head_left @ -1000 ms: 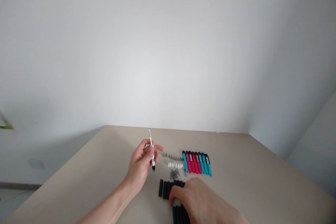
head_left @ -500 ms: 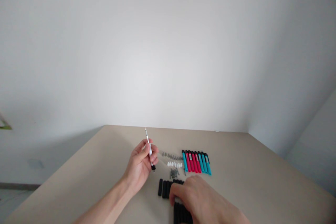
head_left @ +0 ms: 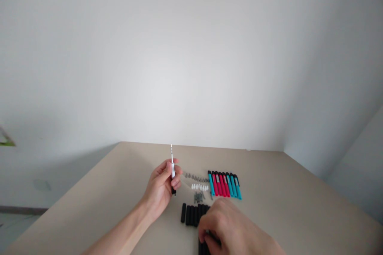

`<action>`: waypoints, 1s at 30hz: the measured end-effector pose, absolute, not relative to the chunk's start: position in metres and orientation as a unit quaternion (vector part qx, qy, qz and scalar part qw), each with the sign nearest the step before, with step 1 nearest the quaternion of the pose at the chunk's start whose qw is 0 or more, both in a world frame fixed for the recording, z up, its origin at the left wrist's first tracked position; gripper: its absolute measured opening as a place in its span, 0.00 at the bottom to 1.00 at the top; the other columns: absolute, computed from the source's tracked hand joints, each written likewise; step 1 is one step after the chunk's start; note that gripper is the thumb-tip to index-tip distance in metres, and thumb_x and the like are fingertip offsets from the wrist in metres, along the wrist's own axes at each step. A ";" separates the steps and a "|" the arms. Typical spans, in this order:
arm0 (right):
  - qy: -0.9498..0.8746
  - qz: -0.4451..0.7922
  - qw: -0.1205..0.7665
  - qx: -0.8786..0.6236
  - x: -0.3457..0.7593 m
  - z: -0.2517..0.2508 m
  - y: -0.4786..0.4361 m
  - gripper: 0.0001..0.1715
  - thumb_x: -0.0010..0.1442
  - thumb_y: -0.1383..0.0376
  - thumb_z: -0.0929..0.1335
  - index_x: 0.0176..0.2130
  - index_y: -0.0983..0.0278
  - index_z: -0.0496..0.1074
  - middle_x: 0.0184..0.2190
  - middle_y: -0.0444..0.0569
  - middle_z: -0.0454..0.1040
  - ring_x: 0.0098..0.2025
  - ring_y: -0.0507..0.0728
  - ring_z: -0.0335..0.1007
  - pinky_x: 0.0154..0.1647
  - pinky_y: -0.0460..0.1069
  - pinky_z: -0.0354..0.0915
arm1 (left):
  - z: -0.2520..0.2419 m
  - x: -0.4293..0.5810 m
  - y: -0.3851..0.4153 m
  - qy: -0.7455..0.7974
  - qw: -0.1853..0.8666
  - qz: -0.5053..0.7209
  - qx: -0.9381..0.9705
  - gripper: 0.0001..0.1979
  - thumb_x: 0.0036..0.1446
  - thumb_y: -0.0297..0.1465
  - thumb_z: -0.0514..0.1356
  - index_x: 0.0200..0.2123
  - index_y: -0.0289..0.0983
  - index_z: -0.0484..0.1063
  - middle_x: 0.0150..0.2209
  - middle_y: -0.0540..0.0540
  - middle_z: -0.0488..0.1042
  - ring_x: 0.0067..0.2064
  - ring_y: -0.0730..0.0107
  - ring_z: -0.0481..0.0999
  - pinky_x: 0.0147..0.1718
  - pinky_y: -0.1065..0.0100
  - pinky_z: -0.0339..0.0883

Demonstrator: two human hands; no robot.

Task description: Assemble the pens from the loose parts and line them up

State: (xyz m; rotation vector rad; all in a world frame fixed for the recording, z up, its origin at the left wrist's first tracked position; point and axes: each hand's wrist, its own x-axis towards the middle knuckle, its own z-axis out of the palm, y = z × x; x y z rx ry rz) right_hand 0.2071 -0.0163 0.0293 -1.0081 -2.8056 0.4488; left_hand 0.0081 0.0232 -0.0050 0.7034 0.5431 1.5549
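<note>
My left hand (head_left: 160, 185) is raised over the table, closed around a slim pen insert (head_left: 172, 169). The insert stands nearly upright, with a silver tip, a white middle and a black lower end below my fingers. At the near side, my right hand (head_left: 231, 225) is bent down over the front group of black tubes (head_left: 201, 248). Its thumb and fingers are curled together there, and what lies between the fingertips is hidden. Just beyond it is a row of black tubes (head_left: 191, 215), the right part covered by my hand.
Red and teal pen barrels (head_left: 224, 184) with black ends lie side by side on the beige table (head_left: 287, 207). Left of them are small white pieces (head_left: 199, 187), small metal parts (head_left: 196, 177) and thin dark grey pieces (head_left: 198, 197). A wall (head_left: 191, 67) rises behind.
My left hand has turned the pen insert more upright, its tip shifting right. The fingers of my right hand have drawn together and moved slightly right over the front black tubes.
</note>
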 end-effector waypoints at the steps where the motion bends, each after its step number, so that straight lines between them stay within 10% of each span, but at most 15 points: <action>1: -0.933 0.155 0.056 -0.321 0.207 0.029 -0.016 0.17 0.47 0.73 0.65 0.32 0.58 0.79 0.27 0.44 0.79 0.29 0.54 0.71 0.31 0.45 0.57 | -0.005 0.008 0.024 0.234 0.625 0.679 0.307 0.15 0.48 0.36 0.70 0.35 0.34 0.73 0.25 0.50 0.73 0.19 0.82 0.60 0.19 0.75 0.53; 10: -0.948 0.151 0.045 -0.277 0.201 0.026 -0.013 0.12 0.54 0.69 0.68 0.38 0.57 0.78 0.27 0.42 0.79 0.28 0.51 0.71 0.27 0.45 0.54 | -0.005 0.009 0.026 0.231 0.611 0.681 0.331 0.15 0.49 0.37 0.69 0.32 0.36 0.69 0.26 0.51 0.72 0.21 0.80 0.63 0.23 0.74 0.56; 20: -0.950 0.192 0.084 -0.232 0.189 0.018 -0.015 0.11 0.53 0.73 0.70 0.34 0.59 0.79 0.20 0.39 0.75 0.21 0.48 0.65 0.22 0.44 0.50 | -0.008 0.006 0.019 0.396 0.367 0.621 0.568 0.10 0.62 0.38 0.57 0.34 0.37 0.68 0.28 0.50 0.72 0.29 0.74 0.66 0.30 0.73 0.57; 30: -0.743 0.272 0.456 -0.407 0.192 0.011 -0.003 0.06 0.55 0.64 0.66 0.32 0.64 0.71 0.23 0.44 0.71 0.22 0.50 0.62 0.23 0.42 0.56 | -0.013 0.006 0.014 0.430 0.250 0.504 0.706 0.15 0.66 0.37 0.49 0.28 0.37 0.65 0.25 0.51 0.67 0.28 0.72 0.66 0.30 0.73 0.57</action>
